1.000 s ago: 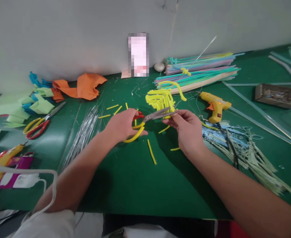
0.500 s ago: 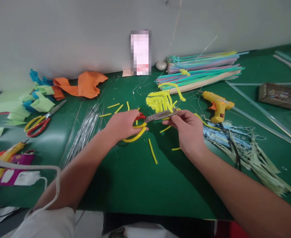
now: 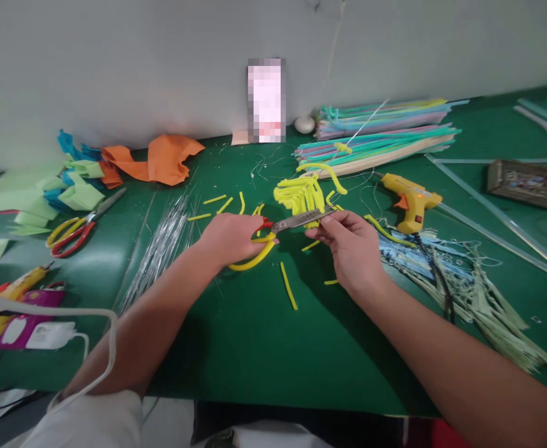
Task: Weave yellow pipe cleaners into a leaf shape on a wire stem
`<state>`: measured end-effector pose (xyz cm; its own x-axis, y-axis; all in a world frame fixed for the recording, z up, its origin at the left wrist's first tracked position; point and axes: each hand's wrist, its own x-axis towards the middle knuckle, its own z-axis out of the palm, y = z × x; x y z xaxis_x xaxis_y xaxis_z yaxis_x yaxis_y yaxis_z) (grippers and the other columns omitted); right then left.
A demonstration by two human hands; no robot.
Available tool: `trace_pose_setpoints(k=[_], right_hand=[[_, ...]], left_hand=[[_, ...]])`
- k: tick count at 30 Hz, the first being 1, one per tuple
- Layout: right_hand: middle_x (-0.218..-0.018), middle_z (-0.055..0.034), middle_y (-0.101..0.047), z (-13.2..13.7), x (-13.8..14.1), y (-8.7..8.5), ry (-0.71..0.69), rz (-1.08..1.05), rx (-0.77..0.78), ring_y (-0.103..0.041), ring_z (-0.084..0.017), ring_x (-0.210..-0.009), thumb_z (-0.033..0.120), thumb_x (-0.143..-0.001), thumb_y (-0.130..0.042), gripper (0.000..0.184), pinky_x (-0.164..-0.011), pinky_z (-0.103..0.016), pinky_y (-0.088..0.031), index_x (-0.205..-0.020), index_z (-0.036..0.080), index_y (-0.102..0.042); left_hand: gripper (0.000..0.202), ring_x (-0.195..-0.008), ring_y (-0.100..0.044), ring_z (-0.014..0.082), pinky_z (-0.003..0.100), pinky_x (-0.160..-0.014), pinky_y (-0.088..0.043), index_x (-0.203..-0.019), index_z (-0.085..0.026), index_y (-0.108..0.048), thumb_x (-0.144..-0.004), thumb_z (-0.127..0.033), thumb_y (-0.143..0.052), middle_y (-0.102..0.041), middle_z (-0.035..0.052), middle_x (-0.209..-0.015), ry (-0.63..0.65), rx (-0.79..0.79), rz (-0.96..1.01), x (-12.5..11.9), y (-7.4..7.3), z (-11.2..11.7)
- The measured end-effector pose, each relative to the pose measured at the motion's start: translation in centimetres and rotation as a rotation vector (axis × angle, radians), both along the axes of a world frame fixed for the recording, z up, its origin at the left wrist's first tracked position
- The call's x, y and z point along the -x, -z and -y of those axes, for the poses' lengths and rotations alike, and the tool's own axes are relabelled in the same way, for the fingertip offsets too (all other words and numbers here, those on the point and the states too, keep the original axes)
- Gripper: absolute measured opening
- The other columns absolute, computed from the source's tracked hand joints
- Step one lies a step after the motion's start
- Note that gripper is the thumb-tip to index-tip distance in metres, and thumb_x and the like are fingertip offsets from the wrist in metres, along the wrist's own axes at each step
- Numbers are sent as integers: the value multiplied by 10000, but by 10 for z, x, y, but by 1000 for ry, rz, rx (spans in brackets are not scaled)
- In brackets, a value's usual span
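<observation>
My left hand (image 3: 230, 238) is wrapped round the red and yellow handles of a pair of scissors (image 3: 296, 220), whose closed blades point right across the work. My right hand (image 3: 351, 246) pinches the lower end of a bundle of yellow pipe cleaners (image 3: 301, 193), just below the blades. Short yellow cut pieces (image 3: 286, 285) lie on the green table (image 3: 254, 336) round both hands.
A yellow glue gun (image 3: 410, 200) lies right of my hands, with a tangle of pale strips (image 3: 478, 292) below it. Bundled coloured pipe cleaners (image 3: 380, 134) lie at the back. Thin wires (image 3: 161, 249), spare scissors (image 3: 77, 229), orange paper (image 3: 161, 158) and a charger (image 3: 44, 335) are on the left.
Both hands with the scissors and the yellow bundle have sunk slightly toward the table. The grip of each hand is unchanged.
</observation>
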<state>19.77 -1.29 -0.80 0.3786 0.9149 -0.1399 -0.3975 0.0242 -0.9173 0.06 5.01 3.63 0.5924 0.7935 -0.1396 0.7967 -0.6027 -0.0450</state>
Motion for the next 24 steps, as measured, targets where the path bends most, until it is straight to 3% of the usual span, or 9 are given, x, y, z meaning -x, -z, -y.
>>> trace_pose_setpoints(k=[10, 15, 19, 24], right_hand=[[-607, 27, -644, 0, 0, 3, -19, -9, 61, -694, -139, -595, 265, -699, -735, 189, -675, -291, -576, -685, 187, -563], [-562, 40, -614, -2, -2, 1, 3, -12, 102, -685, -143, -579, 258, -675, -748, 190, -661, -298, -574, -670, 192, -570], [-580, 40, -621, -3, -4, 1, 10, -25, 84, -683, -144, -577, 280, -679, -751, 192, -685, -313, -568, -696, 193, -580], [-579, 64, -575, -3, -4, 1, 42, -4, 4, -642, -117, -532, 279, -690, -728, 177, -639, -293, -538, -688, 199, -570]], left_hand=[[446, -765, -648, 255, 317, -641, -397, -978, -201, -660, -880, -568, -428, -693, 82, -807, -17, 43, -65, -2, -2, 1], [461, -725, -637, 261, 326, -623, -397, -947, -186, -658, -867, -583, -439, -661, 90, -723, -96, 49, -11, -6, -2, 3], [485, -717, -630, 269, 337, -618, -407, -988, -194, -650, -844, -615, -458, -659, 95, -749, -271, -18, 124, -2, -9, -2], [516, -764, -630, 330, 400, -627, -436, -1008, -172, -655, -815, -611, -463, -676, 161, -828, -547, -156, 48, 19, -14, -25]])
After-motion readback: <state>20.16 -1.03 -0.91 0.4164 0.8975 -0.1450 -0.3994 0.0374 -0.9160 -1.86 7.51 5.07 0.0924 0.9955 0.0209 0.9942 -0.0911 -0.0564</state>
